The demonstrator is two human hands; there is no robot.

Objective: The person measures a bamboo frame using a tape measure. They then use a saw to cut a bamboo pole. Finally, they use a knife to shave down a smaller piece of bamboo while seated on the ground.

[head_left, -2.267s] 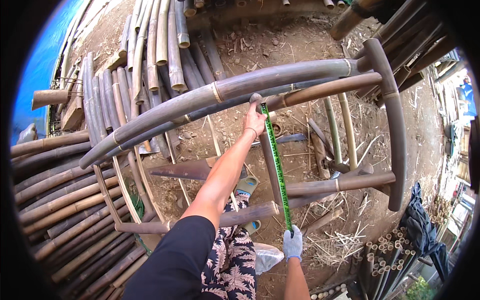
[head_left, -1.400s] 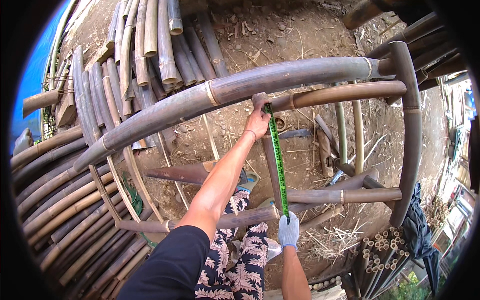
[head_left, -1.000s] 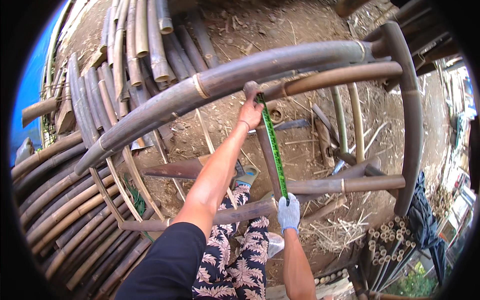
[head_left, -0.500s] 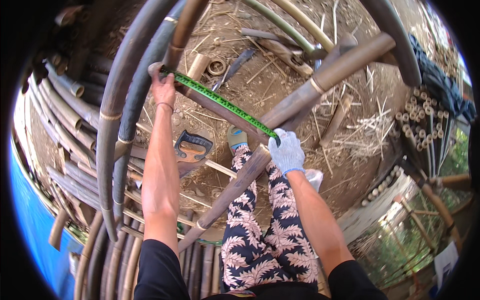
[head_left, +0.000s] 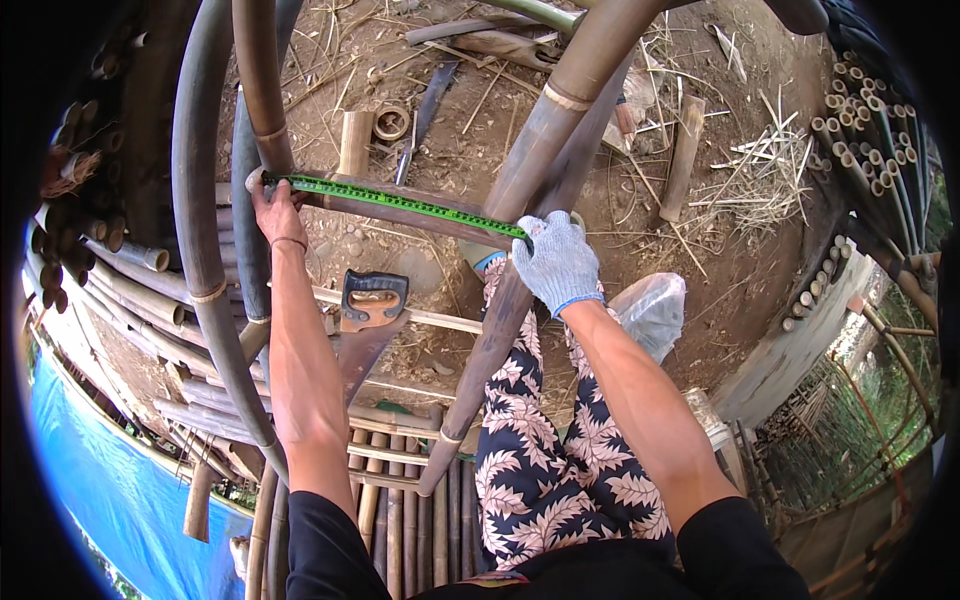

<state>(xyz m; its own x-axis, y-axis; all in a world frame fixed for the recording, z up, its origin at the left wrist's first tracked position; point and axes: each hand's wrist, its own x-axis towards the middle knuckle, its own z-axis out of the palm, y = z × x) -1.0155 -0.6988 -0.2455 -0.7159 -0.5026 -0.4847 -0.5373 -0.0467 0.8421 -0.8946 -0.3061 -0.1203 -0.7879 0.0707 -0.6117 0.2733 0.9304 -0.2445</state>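
A bright green measuring tape [head_left: 400, 201] with dark markings is stretched along a brown bamboo crosspiece [head_left: 385, 212] of a bamboo frame. My bare left hand [head_left: 276, 208] pinches the tape's left end against the crosspiece, beside an upright pole [head_left: 258, 80]. At the other end, my right hand [head_left: 557, 262], in a grey-white knit glove, closes around the tape where the crosspiece meets a thick slanting pole [head_left: 560, 100]. Its fingertips are partly hidden, and any tape case under the glove cannot be made out.
A handsaw [head_left: 373, 302] with a black and wooden handle leans below the crosspiece. On the dirt floor lie a long blade [head_left: 432, 105], a bamboo ring [head_left: 391, 123] and split strips [head_left: 765, 160]. Bamboo poles [head_left: 865, 125] are stacked right. A blue tarp [head_left: 110, 450] is lower left.
The view has shifted, and the tape and crosspiece lie closer to level in it. Both hands appear farther left, still at the tape's two ends.
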